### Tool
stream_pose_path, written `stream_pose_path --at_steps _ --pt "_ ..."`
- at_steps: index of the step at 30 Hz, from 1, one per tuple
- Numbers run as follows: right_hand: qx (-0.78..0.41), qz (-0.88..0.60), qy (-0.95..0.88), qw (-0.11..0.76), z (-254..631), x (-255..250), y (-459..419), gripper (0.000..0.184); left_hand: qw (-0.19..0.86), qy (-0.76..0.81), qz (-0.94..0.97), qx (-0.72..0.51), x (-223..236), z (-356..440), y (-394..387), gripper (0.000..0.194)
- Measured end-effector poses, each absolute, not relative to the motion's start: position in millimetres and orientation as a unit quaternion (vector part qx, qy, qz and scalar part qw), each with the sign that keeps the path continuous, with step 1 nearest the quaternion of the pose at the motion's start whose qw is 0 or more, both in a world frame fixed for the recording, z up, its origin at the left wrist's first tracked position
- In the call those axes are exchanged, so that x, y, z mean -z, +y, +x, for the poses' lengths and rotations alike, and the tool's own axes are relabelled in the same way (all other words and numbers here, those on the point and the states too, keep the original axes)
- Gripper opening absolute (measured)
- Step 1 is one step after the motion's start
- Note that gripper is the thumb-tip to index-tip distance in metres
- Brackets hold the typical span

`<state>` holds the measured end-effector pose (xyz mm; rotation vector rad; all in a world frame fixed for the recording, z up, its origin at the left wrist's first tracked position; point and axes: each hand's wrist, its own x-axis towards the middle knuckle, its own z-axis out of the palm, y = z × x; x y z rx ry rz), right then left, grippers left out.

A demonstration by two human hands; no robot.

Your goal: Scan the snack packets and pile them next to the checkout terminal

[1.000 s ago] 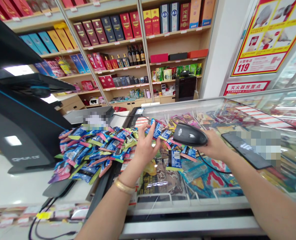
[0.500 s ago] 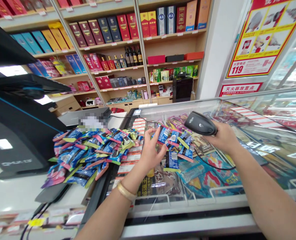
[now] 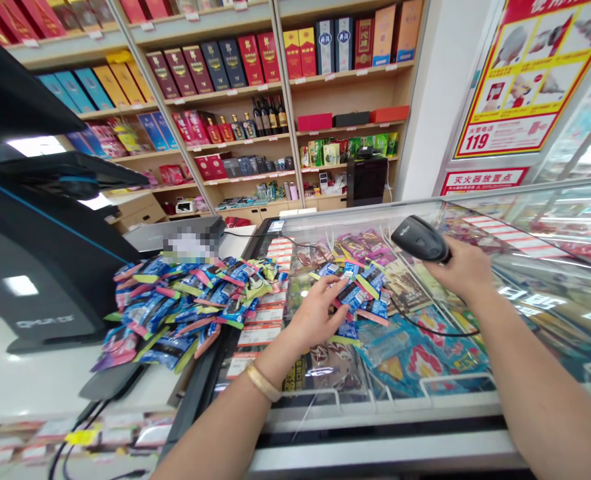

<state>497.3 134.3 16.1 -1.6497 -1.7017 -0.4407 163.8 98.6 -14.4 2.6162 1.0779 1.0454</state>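
Blue snack packets [image 3: 375, 280] with pink and yellow-green ends lie in a small group on the glass lid of the chest freezer [image 3: 305, 460]. Over the near left side of that group rests my left hand [image 3: 322, 310], fingers spread and touching the packets. A gold bracelet [image 3: 264, 382] circles the left wrist. My right hand [image 3: 468, 270] grips a black barcode scanner [image 3: 420, 239], held above the glass to the right of the packets, its head pointing left. The scanner's cord [image 3: 425, 331] loops down onto the glass. A larger heap of the same packets [image 3: 175, 307] lies to the left.
A dark checkout terminal [image 3: 45, 267] stands on the white counter [image 3: 5, 380] at left. Price labels [image 3: 260, 333] line the freezer's left edge. Shelves of boxed bottles [image 3: 220, 63] fill the back. A red and yellow poster [image 3: 530, 87] hangs at right.
The scanner in my right hand has moved right, away from the packets. My left hand has moved right and now lies over the small group, where packets sit closer together.
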Motion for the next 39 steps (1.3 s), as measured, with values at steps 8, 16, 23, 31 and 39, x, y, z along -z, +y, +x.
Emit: stream_pose_path --at_steps 8,16,23,31,39 --pt "0.153 -0.642 -0.668 0.345 491 -15 134 0.026 -0.217 0.619 0.657 -0.372 -31 96 114 0.043" --pt "0.199 -0.583 -0.706 0.349 484 -10 134 0.043 -0.235 0.753 0.571 -0.227 -35 51 110 0.060" --pt "0.188 -0.566 -0.725 0.346 481 -12 133 0.040 -0.216 0.752 0.576 -0.237 -38 53 111 0.045" --pt "0.066 -0.471 -0.779 0.408 453 -27 116 0.023 -0.184 0.595 0.651 -0.434 -36 77 117 0.058" --pt "-0.036 -0.384 -0.837 0.390 415 -35 95 0.027 -0.152 0.505 0.730 -0.436 -19 103 118 0.058"
